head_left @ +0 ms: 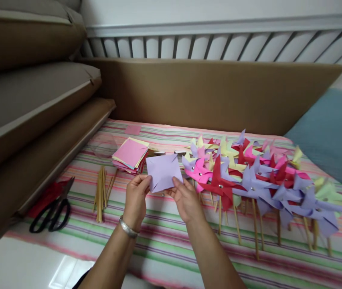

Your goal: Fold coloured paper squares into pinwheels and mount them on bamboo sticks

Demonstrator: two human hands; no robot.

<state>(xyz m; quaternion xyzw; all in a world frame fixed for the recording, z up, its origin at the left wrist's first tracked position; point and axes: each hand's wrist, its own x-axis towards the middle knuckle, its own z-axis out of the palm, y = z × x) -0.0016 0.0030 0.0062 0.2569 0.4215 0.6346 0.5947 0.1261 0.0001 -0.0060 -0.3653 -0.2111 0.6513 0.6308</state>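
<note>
1. Across the surface before me lies a striped pink, green and white cloth (pixel 158 257), with a long brown panel (pixel 203 96) along its far side and big brown-and-grey cushions (pixel 35 90) piled at left.
2. On the left lie black-handled metal scissors (pixel 52 212), beside crumpled red material (pixel 46 197); to their right is a loose bundle of thin tan sticks (pixel 100 196).
3. Farther back sits a stack of coloured square paper sheets (pixel 131 153), pink on top, with a lone pink paper piece (pixel 132 129) beyond it.
4. A dense crowd of paper pinwheels on sticks (pixel 253 186), red, pink, lavender and yellow, fills the right, its nearest edge just beside my sheet.
5. That sheet, a lavender paper square with slits running in from its corners (pixel 164 172), is raised between my hands, partly hiding small items behind it.
6. My left hand (pixel 137 197), a silver bracelet (pixel 128 227) at its wrist, pinches the near left corner, thumb on top.
7. My right hand (pixel 186 200) has its thumb on the near right corner, fingers curled beneath; both forearms reach forward and converge.
</note>
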